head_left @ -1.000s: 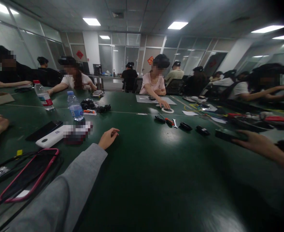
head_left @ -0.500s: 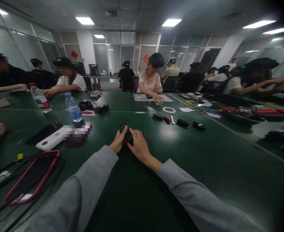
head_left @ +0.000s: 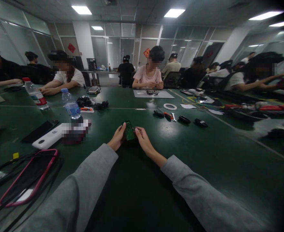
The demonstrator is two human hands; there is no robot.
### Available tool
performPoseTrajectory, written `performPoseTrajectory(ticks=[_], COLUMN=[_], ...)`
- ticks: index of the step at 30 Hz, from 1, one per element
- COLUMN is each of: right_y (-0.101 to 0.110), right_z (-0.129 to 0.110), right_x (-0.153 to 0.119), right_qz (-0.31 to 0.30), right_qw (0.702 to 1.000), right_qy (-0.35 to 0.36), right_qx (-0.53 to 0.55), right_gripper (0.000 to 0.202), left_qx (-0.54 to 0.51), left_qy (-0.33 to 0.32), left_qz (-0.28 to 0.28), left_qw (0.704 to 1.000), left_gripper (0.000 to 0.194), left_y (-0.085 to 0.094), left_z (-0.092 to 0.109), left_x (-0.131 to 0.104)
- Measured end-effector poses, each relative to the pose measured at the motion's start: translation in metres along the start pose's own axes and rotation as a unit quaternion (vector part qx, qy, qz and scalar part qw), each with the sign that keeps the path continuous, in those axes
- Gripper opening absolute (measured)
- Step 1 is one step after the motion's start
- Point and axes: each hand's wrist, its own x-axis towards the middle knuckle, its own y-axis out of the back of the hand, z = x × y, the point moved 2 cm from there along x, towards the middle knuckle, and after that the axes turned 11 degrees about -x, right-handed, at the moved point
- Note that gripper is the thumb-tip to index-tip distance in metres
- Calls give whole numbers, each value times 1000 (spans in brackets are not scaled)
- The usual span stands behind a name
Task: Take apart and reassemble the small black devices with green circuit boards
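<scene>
Over the green table, my left hand (head_left: 118, 136) grips a small flat rectangular panel (head_left: 129, 132) by its left side, with the thumb up along the edge. The panel has a dark rim and a green face with faint marks, rather like a circuit board; its exact kind is not clear. My right hand (head_left: 143, 138) is closed at the panel's right edge, thumb and fingertips together against it. The lower fingers of both hands are partly hidden.
Left of my arms lie a pink-rimmed phone (head_left: 31, 177) with black cables, a white power bank (head_left: 47, 137) and a water bottle (head_left: 71, 104). Ahead right are a wrench (head_left: 173, 117), a tape roll (head_left: 170, 106) and black pouches (head_left: 184, 119). Another person (head_left: 148, 75) sits opposite.
My right hand has drawn back to the right from over the panel, whose green face now shows tilted toward me. The person opposite has pulled their reaching hand back.
</scene>
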Motion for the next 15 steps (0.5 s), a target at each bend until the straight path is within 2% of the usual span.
performPoseTrajectory(ticks=[5,15], right_y=[2,0], right_z=[-2,-3], right_x=[-2,-2], right_qz=[-17,-42], right_qw=[999,995], right_qy=[-2,35], right_qx=[-33,-79], right_gripper=[48,45], left_qx=[-3,-12], left_qy=[8,-11], left_qz=[-39,-47], left_qw=[999,999], left_gripper=[50,46], left_y=[0,0], left_z=[0,-1], left_x=[0,1])
